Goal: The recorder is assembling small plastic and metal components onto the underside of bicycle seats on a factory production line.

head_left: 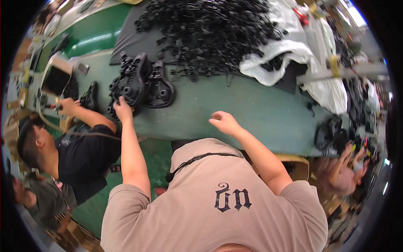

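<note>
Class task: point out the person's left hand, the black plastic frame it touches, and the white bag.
left hand point(123, 108), head view, on the knuckles.
black plastic frame point(131, 80), head view, on its middle.
white bag point(294, 52), head view, on its folded top.

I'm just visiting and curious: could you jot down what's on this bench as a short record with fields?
left hand: touching the stack of black moulded parts
right hand: empty, loosely curled above the green table
far side: heap of small black parts, white bag
neighbour: co-worker's hand on the person's left
</note>
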`<state>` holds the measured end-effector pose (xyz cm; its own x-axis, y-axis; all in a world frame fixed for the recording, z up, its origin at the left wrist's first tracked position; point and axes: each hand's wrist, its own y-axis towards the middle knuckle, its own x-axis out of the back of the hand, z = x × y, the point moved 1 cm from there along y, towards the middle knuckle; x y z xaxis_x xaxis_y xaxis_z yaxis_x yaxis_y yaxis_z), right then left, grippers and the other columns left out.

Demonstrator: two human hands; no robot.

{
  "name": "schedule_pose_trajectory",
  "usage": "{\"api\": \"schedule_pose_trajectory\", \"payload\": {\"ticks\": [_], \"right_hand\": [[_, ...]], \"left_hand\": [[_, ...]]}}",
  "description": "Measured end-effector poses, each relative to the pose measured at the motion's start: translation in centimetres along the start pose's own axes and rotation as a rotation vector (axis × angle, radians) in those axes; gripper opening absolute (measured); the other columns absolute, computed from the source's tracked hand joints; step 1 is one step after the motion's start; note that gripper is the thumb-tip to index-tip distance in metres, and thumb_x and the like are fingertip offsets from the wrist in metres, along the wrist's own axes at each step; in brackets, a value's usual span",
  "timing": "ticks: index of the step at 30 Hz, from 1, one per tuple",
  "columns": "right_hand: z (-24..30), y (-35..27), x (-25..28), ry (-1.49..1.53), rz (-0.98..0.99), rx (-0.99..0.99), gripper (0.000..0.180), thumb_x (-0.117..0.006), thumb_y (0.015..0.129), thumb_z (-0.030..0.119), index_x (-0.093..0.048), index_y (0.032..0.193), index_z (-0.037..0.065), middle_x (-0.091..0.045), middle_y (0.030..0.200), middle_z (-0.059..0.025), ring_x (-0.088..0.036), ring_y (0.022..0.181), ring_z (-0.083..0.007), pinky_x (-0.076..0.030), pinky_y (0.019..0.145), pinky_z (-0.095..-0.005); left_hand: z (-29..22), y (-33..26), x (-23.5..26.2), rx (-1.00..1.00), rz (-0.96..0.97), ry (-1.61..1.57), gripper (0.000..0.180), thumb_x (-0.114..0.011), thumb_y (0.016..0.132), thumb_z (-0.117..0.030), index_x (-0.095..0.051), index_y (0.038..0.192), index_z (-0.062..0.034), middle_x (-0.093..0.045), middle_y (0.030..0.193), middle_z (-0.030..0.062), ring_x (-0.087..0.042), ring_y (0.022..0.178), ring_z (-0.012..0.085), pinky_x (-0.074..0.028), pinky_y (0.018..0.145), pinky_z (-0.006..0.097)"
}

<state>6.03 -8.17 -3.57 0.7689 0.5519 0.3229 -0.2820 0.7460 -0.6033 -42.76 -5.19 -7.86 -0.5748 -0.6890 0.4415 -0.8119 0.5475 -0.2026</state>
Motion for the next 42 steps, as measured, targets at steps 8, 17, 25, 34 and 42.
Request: {"api": "schedule_pose_trajectory", "payload": {"ticks": [8,17,25,34,42], "right_hand": [[-18.7,-11.9,6.2,0.077,-0.42,-0.256,0.045,-0.077,0.095,0.027,-0.071,0.126,-0.005,-0.078,0.114,-0.0167,-0.074,0.105,-0.0259,-0.059,0.095,-0.0394],[-29.9,-23.9,3.8,0.591,-1.208,-0.231,0.023,-0.067,0.103,0.013,-0.072,0.121,-0.001,-0.077,0.095,-0.008,-0.072,0.082,-0.0134,-0.059,0.078,-0.0309],[-33.9,-34.5,-10.7,0.254,-1.602,-0.766,0.042,-0.074,0.089,0.016,-0.067,0.128,0.004,-0.069,0.124,-0.018,-0.072,0.106,-0.0322,-0.057,0.098,-0.042],[-42.6,-43.2,-20.2,0.632,-1.452,-1.16,0.064,-0.078,0.083,0.03,-0.066,0.136,-0.004,-0.071,0.128,-0.0265,-0.068,0.121,-0.039,-0.053,0.108,-0.0445],[-53.2,-45.1,-17.3,0.908,-1.079,-0.897,0.069,-0.082,0.08,0.034,-0.066,0.136,-0.004,-0.072,0.131,-0.0278,-0.068,0.127,-0.0377,-0.052,0.111,-0.0428]], "left_hand": [[4.0,-8.3,-2.1,-0.155,-0.197,0.043,0.047,-0.059,0.108,-0.033,-0.061,0.124,0.0108,-0.07,0.105,0.0145,-0.064,0.087,0.022,-0.053,0.079,0.035],[-0.1,-31.5,-14.1,-0.406,0.861,0.051,0.035,-0.066,0.107,-0.015,-0.057,0.137,0.0009,-0.059,0.097,0.0002,-0.055,0.086,0.0077,-0.048,0.078,0.024],[-4.5,-39.4,-19.2,-0.818,1.679,0.35,0.025,-0.069,0.104,-0.01,-0.067,0.128,-0.0013,-0.063,0.088,-0.0024,-0.055,0.076,0.0066,-0.05,0.071,0.025],[-2.9,-58.0,-19.1,-0.97,2.011,0.499,0.028,-0.071,0.102,-0.013,-0.068,0.127,-0.0016,-0.075,0.097,0.0047,-0.068,0.084,0.0139,-0.058,0.081,0.031],[5.4,-74.8,-21.8,-0.601,1.65,1.19,0.081,-0.081,0.092,-0.041,-0.053,0.145,0.0146,-0.07,0.128,0.0227,-0.068,0.121,0.0284,-0.054,0.101,0.038]]}}
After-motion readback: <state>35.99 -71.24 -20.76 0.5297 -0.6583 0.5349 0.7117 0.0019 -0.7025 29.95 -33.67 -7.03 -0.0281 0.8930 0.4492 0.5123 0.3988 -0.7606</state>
